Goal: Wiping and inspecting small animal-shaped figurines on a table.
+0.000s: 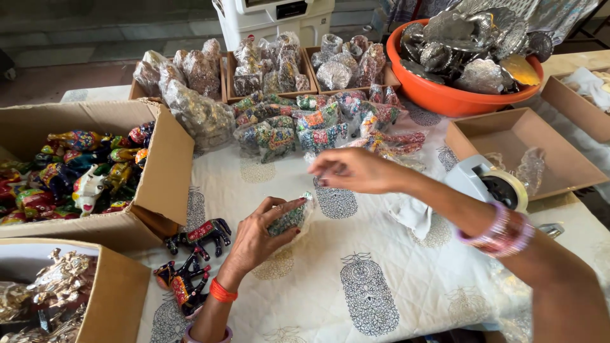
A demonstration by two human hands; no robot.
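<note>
1. My left hand [260,232] grips a small painted figurine wrapped in clear plastic [291,217], thumb and fingers closed around it, pressing it down on the printed white tablecloth [375,267] near the middle of the view
2. My right hand [356,170] hovers at about one o'clock from the wrapped figurine, fingers loosely bent with the fingertips pinched together; whether anything thin sits between them I cannot tell
3. At about three o'clock from my right hand stands a tape dispenser [492,181], just beside my forearm with its pink bangles [505,230]
4. At eight o'clock from my left hand two unwrapped painted animal figures [197,238] stand on the cloth, close to the corner of a cardboard box [168,165] full of colourful figurines
5. At twelve o'clock a heap of wrapped figurines [298,127] lies on the cloth, with more in low cardboard trays [267,82] behind
6. At one to two o'clock sits an orange bowl [438,95] piled with silver metal pieces
7. At seven o'clock another box [111,295] holds pale metallic figures
</note>
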